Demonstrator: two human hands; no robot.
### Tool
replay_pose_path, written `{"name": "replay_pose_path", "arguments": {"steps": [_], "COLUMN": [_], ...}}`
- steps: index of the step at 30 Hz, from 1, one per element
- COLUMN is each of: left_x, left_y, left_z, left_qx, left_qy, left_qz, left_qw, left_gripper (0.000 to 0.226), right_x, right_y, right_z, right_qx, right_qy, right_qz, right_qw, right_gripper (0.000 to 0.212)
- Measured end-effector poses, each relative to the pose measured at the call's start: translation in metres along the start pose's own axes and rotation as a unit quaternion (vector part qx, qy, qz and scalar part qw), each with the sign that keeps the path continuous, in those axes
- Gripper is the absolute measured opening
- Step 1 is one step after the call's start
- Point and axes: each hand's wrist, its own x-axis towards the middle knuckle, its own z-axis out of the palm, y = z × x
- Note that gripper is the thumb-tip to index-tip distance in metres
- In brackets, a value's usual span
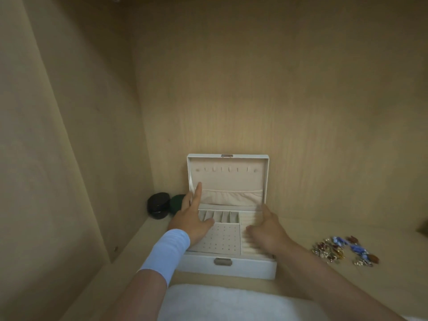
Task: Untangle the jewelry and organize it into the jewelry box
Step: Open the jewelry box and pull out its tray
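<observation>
Gaping white jewelry box (243, 268), beige-lined.

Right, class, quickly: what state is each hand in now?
Left hand: open, straight fingers touching the lid of the jewelry box.
Right hand: open, above the box, holding nothing.
</observation>
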Motion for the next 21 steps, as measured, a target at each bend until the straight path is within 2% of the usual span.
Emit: {"name": "replay_pose_path", "arguments": {"steps": [4,9,15,17,19,20,21], "left_x": [-0.006,0.005,0.017,0.018,0.021,0.025,0.028], "left_y": [-0.005,0.002,-0.002,-0.003,0.0,0.002,0.006], "left_z": [-0.001,-0.007,-0.015,-0.016,-0.019,-0.02,-0.021], "left_qx": [0.037,0.106,0.04,0.084,0.102,0.097,0.093], "left_qy": [-0.014,-0.037,-0.035,0.059,0.174,0.185,0.165], "left_qz": [-0.006,-0.021,-0.01,0.03,0.107,0.143,0.168], "left_qw": [0.999,0.993,0.999,0.994,0.973,0.967,0.967], "left_gripper": [0.094,0.081,0.076,0.072,0.056,0.045,0.036], "right_x": [-0.019,-0.015,-0.002,-0.003,-0.001,0.002,0.005], "right_y": [-0.007,-0.022,-0.021,-0.026,-0.036,-0.043,-0.05], "right_z": [-0.008,-0.02,-0.023,-0.022,-0.018,-0.015,-0.012], "right_qx": [-0.093,-0.241,-0.298,-0.342,-0.361,-0.364,-0.383], "right_qy": [0.005,0.042,0.045,0.147,0.264,0.282,0.251], "right_qz": [0.005,-0.094,-0.082,-0.116,-0.221,-0.28,-0.319], "right_qw": [0.996,0.965,0.95,0.921,0.866,0.842,0.83], "right_gripper": [0.088,0.084,0.069,0.055,0.04,0.035,0.032]}}
